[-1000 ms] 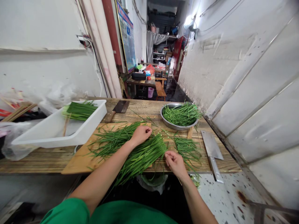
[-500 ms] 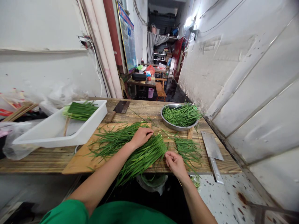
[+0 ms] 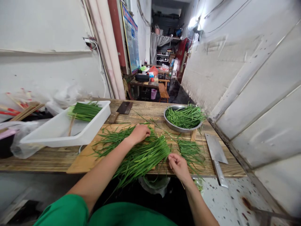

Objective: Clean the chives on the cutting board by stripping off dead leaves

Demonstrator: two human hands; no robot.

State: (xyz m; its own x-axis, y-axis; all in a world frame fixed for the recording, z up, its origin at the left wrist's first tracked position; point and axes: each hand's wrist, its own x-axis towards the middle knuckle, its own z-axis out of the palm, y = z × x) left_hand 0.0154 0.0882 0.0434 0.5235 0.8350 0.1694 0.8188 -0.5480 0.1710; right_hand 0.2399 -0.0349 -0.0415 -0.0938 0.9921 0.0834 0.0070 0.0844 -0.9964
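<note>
Green garlic chives (image 3: 150, 152) lie heaped across a wooden cutting board (image 3: 81, 163), their cut ends to the right. Over the far side of the heap is my left hand (image 3: 138, 133), fingers curled together; what they hold, if anything, is hidden. My right hand (image 3: 177, 164) pinches at the cut ends, closed on a thin wooden skewer (image 3: 183, 185) whose end pokes out below the wrist. Just right of it, a smaller bunch of chives (image 3: 191, 152) lies on the table. Behind that stands a metal bowl (image 3: 174, 126) full of chives.
A white plastic tray (image 3: 88, 136) with bundled chives stands on the left. One cleaver (image 3: 124, 108) lies behind the board; another cleaver (image 3: 216, 150) is at the right, its handle past the edge of the wooden table (image 3: 145, 108). A lined bin (image 3: 155, 186) sits below.
My left hand has moved slightly left and away from me over the chives. The right hand stays by the cut ends. The view has shifted a little.
</note>
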